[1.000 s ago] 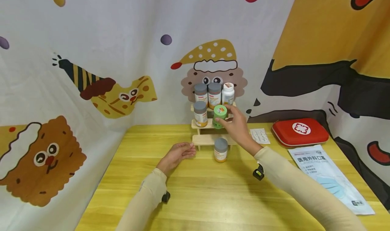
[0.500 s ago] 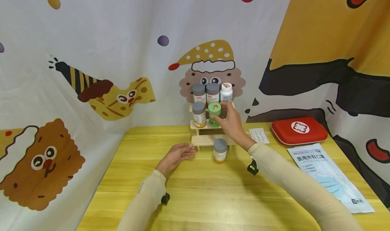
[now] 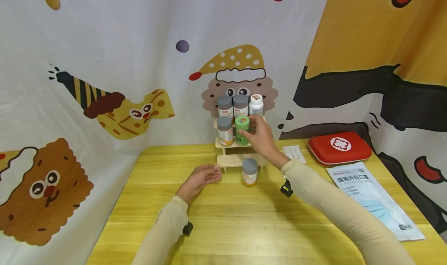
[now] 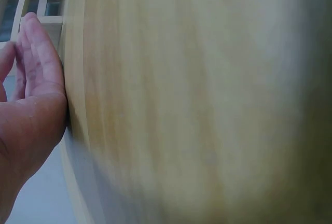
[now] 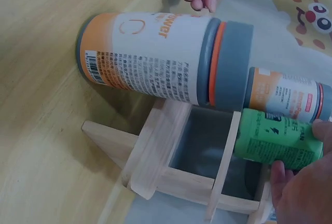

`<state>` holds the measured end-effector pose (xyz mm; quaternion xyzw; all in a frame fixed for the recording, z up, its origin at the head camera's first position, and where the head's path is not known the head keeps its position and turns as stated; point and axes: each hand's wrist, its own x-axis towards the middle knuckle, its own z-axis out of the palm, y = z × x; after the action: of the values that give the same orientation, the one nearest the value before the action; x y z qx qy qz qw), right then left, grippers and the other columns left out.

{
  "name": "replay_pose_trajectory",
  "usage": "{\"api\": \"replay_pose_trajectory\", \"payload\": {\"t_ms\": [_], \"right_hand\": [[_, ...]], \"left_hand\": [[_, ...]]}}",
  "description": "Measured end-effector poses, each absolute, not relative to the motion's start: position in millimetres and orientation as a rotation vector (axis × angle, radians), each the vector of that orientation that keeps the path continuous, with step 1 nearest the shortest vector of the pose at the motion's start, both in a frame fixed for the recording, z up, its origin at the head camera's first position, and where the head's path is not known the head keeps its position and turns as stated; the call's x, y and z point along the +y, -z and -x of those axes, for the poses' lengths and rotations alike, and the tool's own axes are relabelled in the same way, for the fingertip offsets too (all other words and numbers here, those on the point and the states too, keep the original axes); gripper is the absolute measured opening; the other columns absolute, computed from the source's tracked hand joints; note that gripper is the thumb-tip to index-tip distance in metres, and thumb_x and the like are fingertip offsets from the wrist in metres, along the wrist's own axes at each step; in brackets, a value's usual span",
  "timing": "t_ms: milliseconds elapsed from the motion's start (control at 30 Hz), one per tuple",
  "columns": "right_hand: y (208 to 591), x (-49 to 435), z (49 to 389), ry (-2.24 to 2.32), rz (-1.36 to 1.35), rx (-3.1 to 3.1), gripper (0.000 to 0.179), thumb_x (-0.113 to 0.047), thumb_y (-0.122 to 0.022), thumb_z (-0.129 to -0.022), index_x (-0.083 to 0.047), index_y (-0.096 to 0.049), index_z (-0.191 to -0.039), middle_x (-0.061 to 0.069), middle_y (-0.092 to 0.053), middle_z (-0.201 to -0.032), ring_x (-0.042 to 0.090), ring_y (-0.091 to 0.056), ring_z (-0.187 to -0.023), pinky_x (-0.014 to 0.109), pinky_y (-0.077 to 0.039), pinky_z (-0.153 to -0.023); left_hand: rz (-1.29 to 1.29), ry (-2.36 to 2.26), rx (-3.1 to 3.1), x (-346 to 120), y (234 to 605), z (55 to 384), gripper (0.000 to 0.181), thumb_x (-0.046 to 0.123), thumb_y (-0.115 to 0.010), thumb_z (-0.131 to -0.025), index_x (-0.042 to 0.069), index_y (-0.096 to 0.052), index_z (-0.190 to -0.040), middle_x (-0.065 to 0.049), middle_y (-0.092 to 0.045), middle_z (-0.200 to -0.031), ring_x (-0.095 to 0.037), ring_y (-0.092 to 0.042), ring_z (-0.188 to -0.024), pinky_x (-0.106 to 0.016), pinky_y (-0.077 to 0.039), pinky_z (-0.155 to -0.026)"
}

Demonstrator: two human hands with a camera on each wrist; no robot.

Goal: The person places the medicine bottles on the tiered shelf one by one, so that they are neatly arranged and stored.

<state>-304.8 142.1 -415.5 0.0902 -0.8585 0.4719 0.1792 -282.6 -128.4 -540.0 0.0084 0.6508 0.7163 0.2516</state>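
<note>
My right hand [image 3: 261,137] grips a green bottle [image 3: 241,131] between thumb and fingers. The bottle stands upright at the middle step of a small wooden rack [image 3: 232,160], beside a grey-lidded jar [image 3: 225,132]. In the right wrist view the green bottle [image 5: 277,138] has its base at the wooden slat, with thumb and fingertips on its sides near the lid. My left hand [image 3: 200,180] rests on the table by the rack's lower left corner. Its fingers [image 4: 41,58] lie fairly straight, fingertips right at the rack's end.
Two grey-lidded jars [image 3: 241,106] and a white bottle [image 3: 256,104] fill the top step. Another grey-lidded jar [image 3: 250,172] stands on the table before the rack. To the right lie a paper slip [image 3: 294,153], a red first-aid case [image 3: 339,148] and a face-mask packet [image 3: 373,201].
My right hand has moved the green bottle left, closer to the grey-lidded jar on the middle step. The left hand stays by the rack; the head view has shifted slightly.
</note>
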Motion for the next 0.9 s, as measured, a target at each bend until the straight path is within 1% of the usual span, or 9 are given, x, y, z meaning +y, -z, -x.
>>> {"api": "replay_pose_trajectory", "payload": {"t_ms": [200,367,567,900], "right_hand": [[417.9,139.4,304.4,-1.306,-0.246,-2.426,0.054,-0.021,-0.084,-0.094,-0.003,-0.054,-0.134,0.017,-0.067,-0.124,0.033,-0.069,-0.113,0.044,-0.065,-0.09],[420.2,139.1,306.1,-1.301,-0.254,-2.409,0.053,-0.02,-0.084,-0.093,-0.003,-0.054,-0.133,0.017,-0.066,-0.121,0.033,-0.069,-0.11,0.043,-0.065,-0.089],[422.0,139.3,308.3,-1.298,-0.259,-2.414,0.054,-0.018,-0.084,-0.093,-0.002,-0.053,-0.134,0.018,-0.065,-0.124,0.034,-0.069,-0.113,0.045,-0.066,-0.091],[425.2,140.6,304.9,-1.356,-0.242,-2.438,0.055,-0.013,-0.083,-0.093,0.001,-0.052,-0.135,0.02,-0.064,-0.127,0.036,-0.068,-0.115,0.044,-0.065,-0.093]], "left_hand": [[-0.016,-1.939,1.78,-128.1,540.0,282.3,0.033,0.024,-0.061,-0.11,-0.005,-0.066,-0.124,-0.004,-0.076,-0.104,-0.014,-0.075,-0.095,-0.027,-0.066,-0.092],[-0.013,-1.951,1.777,-127.7,539.9,282.5,0.031,0.023,-0.06,-0.11,-0.005,-0.067,-0.122,-0.007,-0.076,-0.107,-0.014,-0.075,-0.095,-0.028,-0.066,-0.093],[-0.008,-1.973,1.765,-126.5,539.2,283.7,0.03,0.022,-0.059,-0.11,-0.005,-0.066,-0.122,-0.006,-0.076,-0.105,-0.014,-0.075,-0.095,-0.028,-0.066,-0.092],[0.0,-1.964,1.75,-127.4,537.2,282.6,0.03,0.02,-0.059,-0.111,-0.006,-0.065,-0.123,-0.006,-0.076,-0.104,-0.014,-0.075,-0.094,-0.027,-0.066,-0.092]]}}
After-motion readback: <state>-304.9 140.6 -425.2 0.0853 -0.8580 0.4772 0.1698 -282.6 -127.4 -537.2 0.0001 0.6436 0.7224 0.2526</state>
